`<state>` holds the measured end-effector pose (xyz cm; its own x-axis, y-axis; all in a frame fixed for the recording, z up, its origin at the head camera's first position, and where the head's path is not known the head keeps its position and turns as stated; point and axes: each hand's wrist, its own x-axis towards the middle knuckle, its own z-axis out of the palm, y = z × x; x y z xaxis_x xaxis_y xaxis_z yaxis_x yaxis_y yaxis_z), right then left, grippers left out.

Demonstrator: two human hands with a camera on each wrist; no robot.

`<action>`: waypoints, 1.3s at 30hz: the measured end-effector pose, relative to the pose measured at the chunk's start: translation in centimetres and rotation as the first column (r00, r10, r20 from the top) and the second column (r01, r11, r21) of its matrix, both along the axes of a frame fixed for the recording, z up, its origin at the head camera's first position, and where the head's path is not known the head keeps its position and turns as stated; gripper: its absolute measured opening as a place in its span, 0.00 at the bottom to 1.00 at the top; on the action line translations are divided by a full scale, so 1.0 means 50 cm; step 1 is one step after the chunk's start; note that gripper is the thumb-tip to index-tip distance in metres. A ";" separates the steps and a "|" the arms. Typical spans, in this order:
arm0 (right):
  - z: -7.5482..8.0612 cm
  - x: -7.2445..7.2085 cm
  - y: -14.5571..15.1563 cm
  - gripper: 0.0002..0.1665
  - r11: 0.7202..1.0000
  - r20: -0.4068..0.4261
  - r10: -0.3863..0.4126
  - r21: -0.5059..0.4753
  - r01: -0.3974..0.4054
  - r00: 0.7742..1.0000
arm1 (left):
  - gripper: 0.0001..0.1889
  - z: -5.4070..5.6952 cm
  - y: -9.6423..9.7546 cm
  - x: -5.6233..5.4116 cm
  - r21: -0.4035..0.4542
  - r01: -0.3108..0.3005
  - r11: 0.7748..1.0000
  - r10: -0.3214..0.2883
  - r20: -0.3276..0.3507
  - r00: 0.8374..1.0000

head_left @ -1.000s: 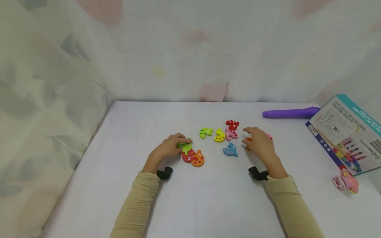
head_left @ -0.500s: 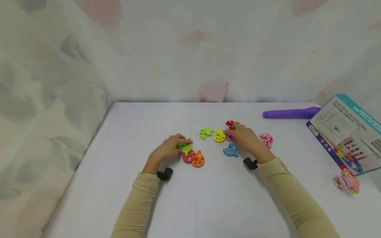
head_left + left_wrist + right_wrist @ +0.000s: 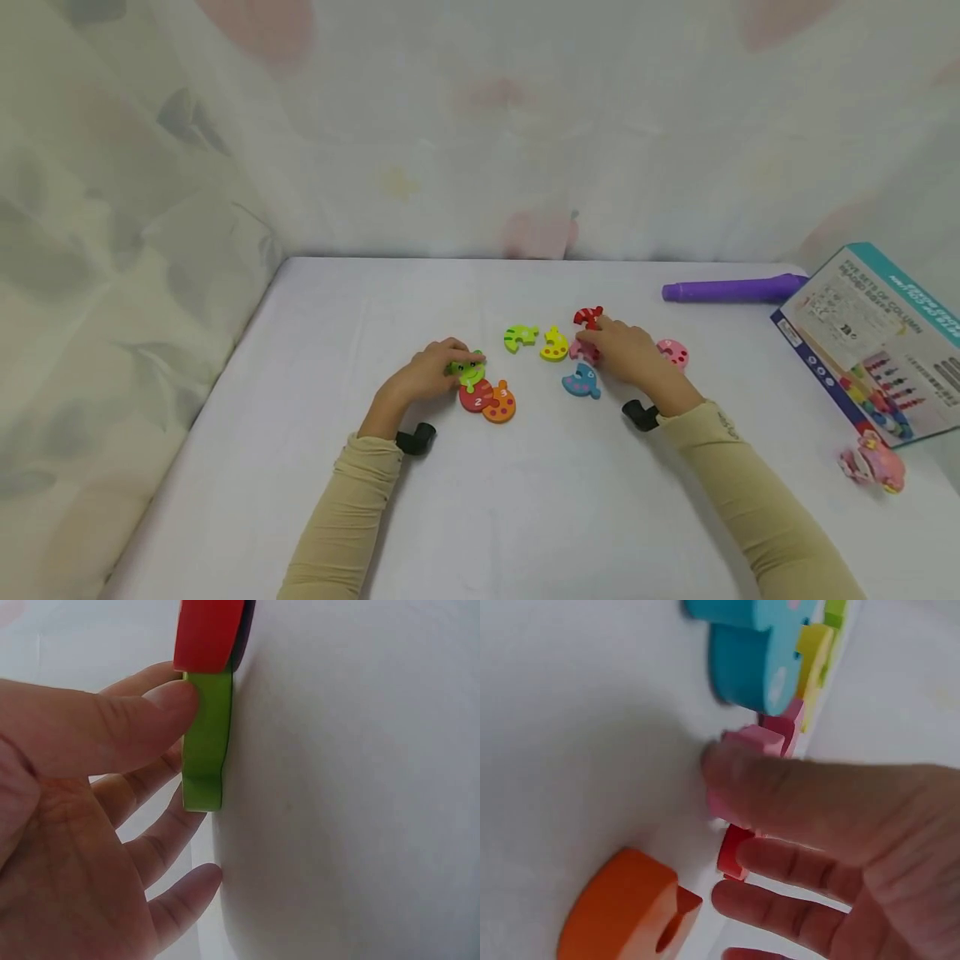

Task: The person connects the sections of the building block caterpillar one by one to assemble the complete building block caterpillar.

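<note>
In the head view my left hand (image 3: 424, 372) grips the green smiling head piece (image 3: 471, 375) of a wooden number puzzle, thumb against its edge. Joined to this head are a red piece marked 2 (image 3: 476, 400) and an orange spotted piece marked 3 (image 3: 501, 407). My right hand (image 3: 632, 353) pinches a pink puzzle piece (image 3: 582, 350), its thumb pressed on the side in the right wrist view. A red striped piece (image 3: 587, 315) lies just behind it. An orange piece (image 3: 619, 915), hidden by the hand in the head view, lies near the right fingers.
Nearby lie blue (image 3: 579, 382), yellow (image 3: 554, 344) and light green (image 3: 520, 337) pieces, plus another pink spotted one (image 3: 672, 353) right of the hand. Farther right are a purple tube (image 3: 731, 290), a cardboard box (image 3: 870, 342) and a pink toy figure (image 3: 873, 463).
My right hand has moved left from beside the orange piece to the pink piece, which has shifted slightly toward me. The left hand keeps its hold on the green head.
</note>
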<state>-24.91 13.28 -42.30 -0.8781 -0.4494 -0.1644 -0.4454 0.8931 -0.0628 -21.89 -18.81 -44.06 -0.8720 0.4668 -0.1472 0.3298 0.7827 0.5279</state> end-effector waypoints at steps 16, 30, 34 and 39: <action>0.037 0.040 -0.077 0.33 0.978 -0.133 0.135 -0.140 -0.153 0.982 | 0.25 -0.001 -0.004 0.002 0.001 0.004 1.000 -0.004 -0.013 1.000; 0.021 0.060 -0.188 0.27 0.953 -0.048 0.301 -0.021 -0.302 0.952 | 0.25 0.007 -0.001 0.006 0.012 -0.004 1.000 0.004 -0.008 1.000; 0.017 0.062 -0.199 0.28 0.949 -0.040 0.315 0.007 -0.315 0.948 | 0.25 0.009 0.000 0.005 0.015 0.002 1.000 -0.001 -0.007 1.000; 0.011 0.062 -0.204 0.30 0.949 -0.035 0.315 0.020 -0.314 0.949 | 0.25 0.010 0.001 0.005 0.012 0.002 1.000 -0.002 -0.006 1.000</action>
<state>-21.82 3.10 -41.73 -0.6983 -0.7014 -0.1426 -0.7054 0.7082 -0.0289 -21.64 -18.77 -43.54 -0.8721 0.4702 -0.1358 0.3347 0.7755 0.5354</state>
